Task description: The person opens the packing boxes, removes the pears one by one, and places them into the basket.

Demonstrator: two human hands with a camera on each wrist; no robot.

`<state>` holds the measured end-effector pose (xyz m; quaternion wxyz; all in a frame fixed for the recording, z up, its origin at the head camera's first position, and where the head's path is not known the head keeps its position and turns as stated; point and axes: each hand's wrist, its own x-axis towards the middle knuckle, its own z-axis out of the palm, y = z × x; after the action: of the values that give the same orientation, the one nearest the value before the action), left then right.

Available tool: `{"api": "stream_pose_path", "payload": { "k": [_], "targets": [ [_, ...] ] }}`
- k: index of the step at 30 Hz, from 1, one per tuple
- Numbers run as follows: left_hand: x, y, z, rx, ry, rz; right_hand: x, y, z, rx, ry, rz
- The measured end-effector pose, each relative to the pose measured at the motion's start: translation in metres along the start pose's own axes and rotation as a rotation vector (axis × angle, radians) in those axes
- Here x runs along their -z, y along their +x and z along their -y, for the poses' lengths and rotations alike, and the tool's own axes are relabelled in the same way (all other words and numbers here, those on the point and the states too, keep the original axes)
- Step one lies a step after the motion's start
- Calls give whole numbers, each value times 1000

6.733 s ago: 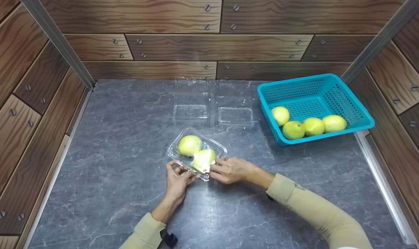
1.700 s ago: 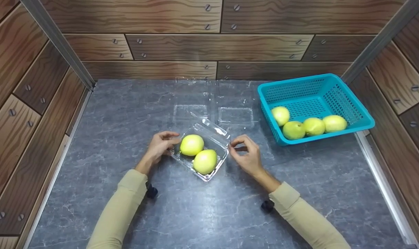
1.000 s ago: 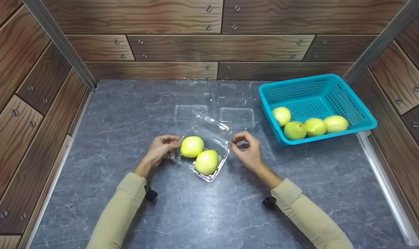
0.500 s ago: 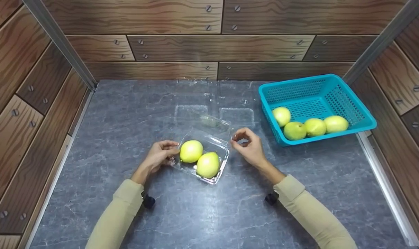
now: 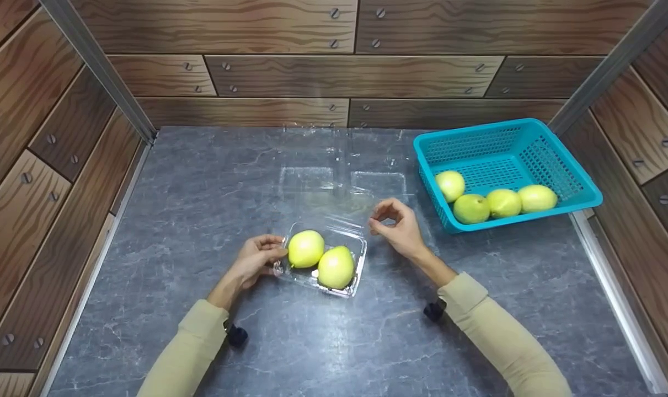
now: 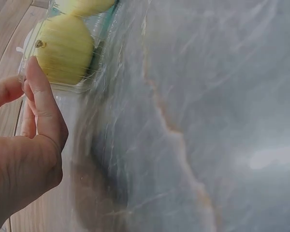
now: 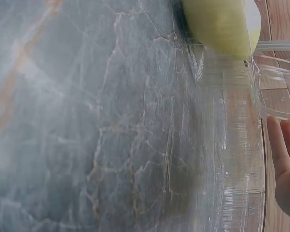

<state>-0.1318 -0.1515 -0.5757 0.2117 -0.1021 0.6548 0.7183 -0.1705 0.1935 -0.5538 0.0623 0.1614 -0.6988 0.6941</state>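
A clear plastic clamshell container [image 5: 311, 282] sits on the table in front of me, its lid [image 5: 334, 205] tipped back on the far side. Inside lie two yellow-green fruits [image 5: 306, 249], side by side. My left hand [image 5: 252, 259] pinches the container's left rim between thumb and fingers; the left wrist view shows the fingertips at the clear wall beside a fruit [image 6: 63, 50]. On the other side, my right hand [image 5: 399, 225] has thumb and index finger brought together at the lid's right edge. In the right wrist view its fingertips [image 7: 275, 126] meet a curved clear rim; the thumb is hidden.
Two more clear containers [image 5: 306, 175] stand side by side behind the lid. A turquoise basket [image 5: 532, 218] with several similar fruits [image 5: 504, 203] stands at the back right. Wood-patterned walls [image 5: 281, 74] enclose the grey marbled table [image 5: 201, 187] at the back and sides.
The lid, down over the fruits several seconds ago, has swung up and back. The container has turned slightly clockwise and shifted towards me with my left hand; my right hand has moved slightly away.
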Motion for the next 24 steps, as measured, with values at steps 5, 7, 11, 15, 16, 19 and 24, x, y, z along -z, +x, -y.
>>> {"api": "stream_pose_path", "payload": {
  "k": [5,7,11,15,16,19,24],
  "targets": [
    [-1,-9,5,10,-22,14,3,4,-1,-20,16,45],
    [-2,-12,7,11,-33,21,5,6,-1,-46,31,62],
    [-5,-16,10,16,-44,26,8,8,-2,-85,56,75],
    [-8,-20,14,28,-46,26,10,10,-6,-107,74,79],
    [-9,-21,15,29,-47,28,11,11,-7,-116,82,80],
    [-11,-24,17,32,-50,35,11,12,-8,-155,117,82],
    [-13,-29,20,28,-66,61,10,14,-9,-214,148,75]
  ]
}}
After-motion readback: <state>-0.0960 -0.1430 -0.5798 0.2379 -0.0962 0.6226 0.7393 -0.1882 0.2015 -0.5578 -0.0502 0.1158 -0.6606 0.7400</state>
